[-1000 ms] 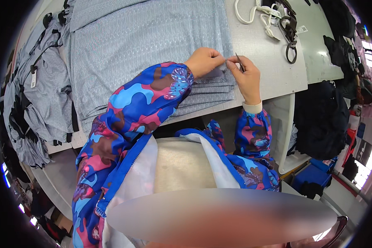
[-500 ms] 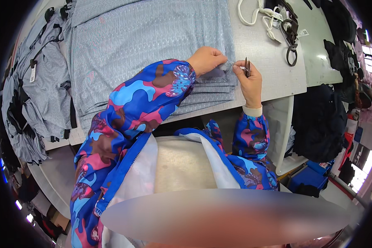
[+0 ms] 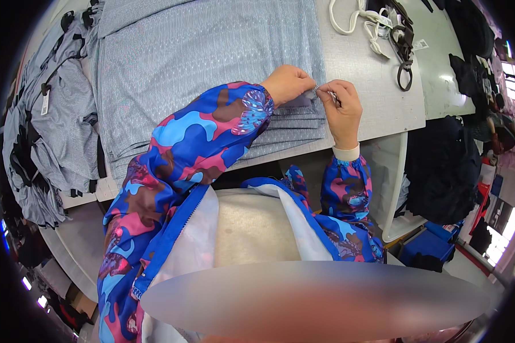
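Observation:
A stack of folded grey, finely striped fabric (image 3: 212, 46) lies on the table before me. At its right edge my left hand (image 3: 289, 84) is closed, thumb and fingers pinching the cloth's edge. My right hand (image 3: 342, 111) is closed just beside it, thumb and forefinger pressed together close to the left fingertips. Tucked in the right hand are small dark thread snips (image 3: 337, 101), mostly hidden by the fingers. Whether the right fingertips grip cloth or a thread is too small to tell. Under the left hand shows a smooth greyish-purple patch (image 3: 296, 103).
Grey garments with black trim (image 3: 68, 120) hang over the table's left side. White cord (image 3: 349, 26) and dark straps (image 3: 403, 43) lie at the far right. Dark clothing (image 3: 440, 171) is piled right of the white table (image 3: 377, 108); a blue bin (image 3: 423, 248) stands below.
My right hand has moved slightly left and up to the fabric edge, its fingertips meeting the left hand's. The snips have turned down into the palm. My left hand has barely moved.

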Demonstrator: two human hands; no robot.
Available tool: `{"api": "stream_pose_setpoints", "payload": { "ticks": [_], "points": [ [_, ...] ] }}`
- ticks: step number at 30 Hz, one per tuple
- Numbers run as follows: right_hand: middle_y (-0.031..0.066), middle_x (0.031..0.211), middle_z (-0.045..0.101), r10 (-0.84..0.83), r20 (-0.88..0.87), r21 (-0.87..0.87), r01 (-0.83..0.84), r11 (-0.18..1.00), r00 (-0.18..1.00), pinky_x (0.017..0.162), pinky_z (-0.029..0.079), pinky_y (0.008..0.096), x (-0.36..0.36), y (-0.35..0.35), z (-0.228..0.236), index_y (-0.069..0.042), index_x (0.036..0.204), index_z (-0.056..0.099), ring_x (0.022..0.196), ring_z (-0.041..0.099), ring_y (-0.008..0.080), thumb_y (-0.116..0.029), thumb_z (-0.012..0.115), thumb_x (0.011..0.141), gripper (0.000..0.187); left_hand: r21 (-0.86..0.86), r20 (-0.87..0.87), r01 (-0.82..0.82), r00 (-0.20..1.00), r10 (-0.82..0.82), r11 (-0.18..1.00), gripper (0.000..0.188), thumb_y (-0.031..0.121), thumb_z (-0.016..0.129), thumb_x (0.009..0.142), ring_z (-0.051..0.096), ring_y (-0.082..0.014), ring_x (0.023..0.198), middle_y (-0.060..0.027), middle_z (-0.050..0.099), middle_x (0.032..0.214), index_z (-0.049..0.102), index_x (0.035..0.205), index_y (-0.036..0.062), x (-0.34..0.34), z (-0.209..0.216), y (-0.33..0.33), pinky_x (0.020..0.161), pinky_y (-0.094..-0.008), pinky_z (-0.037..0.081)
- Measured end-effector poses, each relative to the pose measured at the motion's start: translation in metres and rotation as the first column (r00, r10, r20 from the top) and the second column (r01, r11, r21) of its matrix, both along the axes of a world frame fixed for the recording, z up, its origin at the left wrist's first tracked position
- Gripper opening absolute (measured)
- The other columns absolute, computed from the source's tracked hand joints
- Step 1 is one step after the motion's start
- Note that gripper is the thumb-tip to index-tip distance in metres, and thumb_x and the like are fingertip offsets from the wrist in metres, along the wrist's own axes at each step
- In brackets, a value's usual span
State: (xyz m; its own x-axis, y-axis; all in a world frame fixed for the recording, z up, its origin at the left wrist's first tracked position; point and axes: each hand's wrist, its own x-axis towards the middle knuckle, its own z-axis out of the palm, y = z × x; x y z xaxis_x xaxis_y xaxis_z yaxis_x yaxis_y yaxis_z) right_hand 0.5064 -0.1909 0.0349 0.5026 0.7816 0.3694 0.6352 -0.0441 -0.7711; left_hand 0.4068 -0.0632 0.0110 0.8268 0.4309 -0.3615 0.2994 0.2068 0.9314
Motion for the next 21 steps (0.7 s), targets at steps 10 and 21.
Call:
{"api": "stream_pose_setpoints", "payload": {
  "ticks": [10,21],
  "points": [
    [0.0004,0.078,0.052,0.027,-0.442,0.031,-0.014,0.999,0.897,0.056,0.039,0.0208,0.016,-0.025,-0.006,-0.002,0.091,0.054,0.062,0.046,0.0064,-0.021,0.064,0.079,0.024,0.011,-0.059,0.017,0.998,-0.016,1.0,0.024,0.023,0.06,0.077,0.05,-0.0074,0.061,-0.0017,0.059,0.069,0.065,0.081,-0.0007,-0.003,0.002,0.003,0.055,-0.0204,0.04],
    [0.0072,0.081,0.059,0.033,0.268,-0.262,0.04,0.964,0.963,0.06,0.047,0.0285,0.01,-0.026,0.018,-0.007,0.091,0.059,0.071,0.061,0.0208,-0.026,0.065,0.075,0.026,0.024,-0.061,0.049,0.997,-0.047,0.999,0.025,0.024,0.061,0.076,0.05,-0.0079,0.064,-0.0021,0.059,0.07,0.066,0.081,-0.0005,-0.003,0.005,0.004,0.057,-0.0217,0.04]
  ]
}}
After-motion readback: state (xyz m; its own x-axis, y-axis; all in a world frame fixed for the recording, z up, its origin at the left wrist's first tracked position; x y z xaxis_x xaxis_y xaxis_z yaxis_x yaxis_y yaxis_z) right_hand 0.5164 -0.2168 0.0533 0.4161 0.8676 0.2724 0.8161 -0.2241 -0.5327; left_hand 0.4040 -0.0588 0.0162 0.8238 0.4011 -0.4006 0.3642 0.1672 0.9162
